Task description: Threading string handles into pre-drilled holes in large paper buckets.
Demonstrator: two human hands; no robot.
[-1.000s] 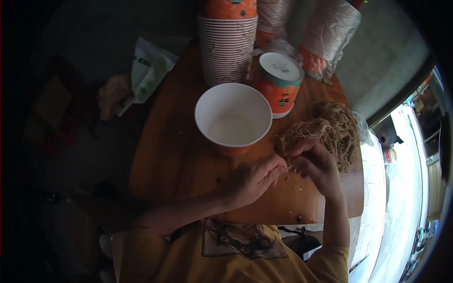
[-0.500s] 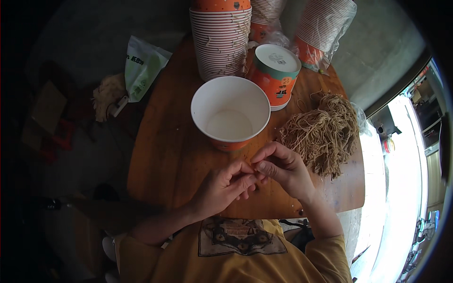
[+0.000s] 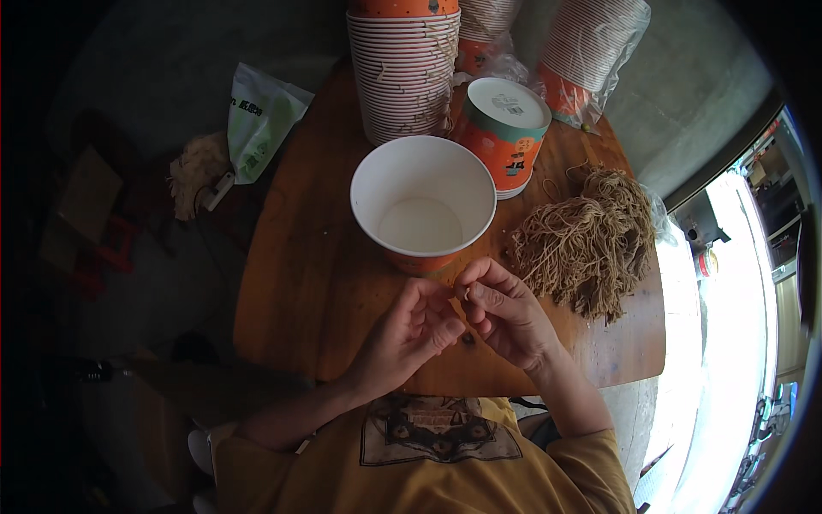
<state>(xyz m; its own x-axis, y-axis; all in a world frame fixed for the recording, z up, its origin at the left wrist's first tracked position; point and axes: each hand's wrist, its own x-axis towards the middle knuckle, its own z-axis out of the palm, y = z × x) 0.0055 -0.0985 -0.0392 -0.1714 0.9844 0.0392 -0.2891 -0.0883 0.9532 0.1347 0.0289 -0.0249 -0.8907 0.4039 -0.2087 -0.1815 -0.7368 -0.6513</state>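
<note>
Just in front of a white-lined orange paper bucket [image 3: 421, 193], my two hands are close together over the wooden table [image 3: 295, 291]. The fingers of my left hand [image 3: 396, 338] are parted from its thumb, with nothing visible between them. My right hand [image 3: 511, 321] pinches a tiny pale bit between thumb and forefinger; it is too small to name. The bucket stands upright, and only its white inside and base show. Right of it lies a tangled heap of brown twine [image 3: 591, 244], apart from my right hand.
Behind the bucket rises a tall stack of nested paper buckets [image 3: 402, 77] with loose strands hanging on it. An upturned orange and green bucket [image 3: 505, 141] stands beside it. Farther right is a plastic-wrapped stack [image 3: 592, 56]. A white and green bag [image 3: 261, 128] lies left of the table.
My left hand has drawn slightly away from the right, and its fingers have opened. The right hand keeps its pinch. The view has shifted a little.
</note>
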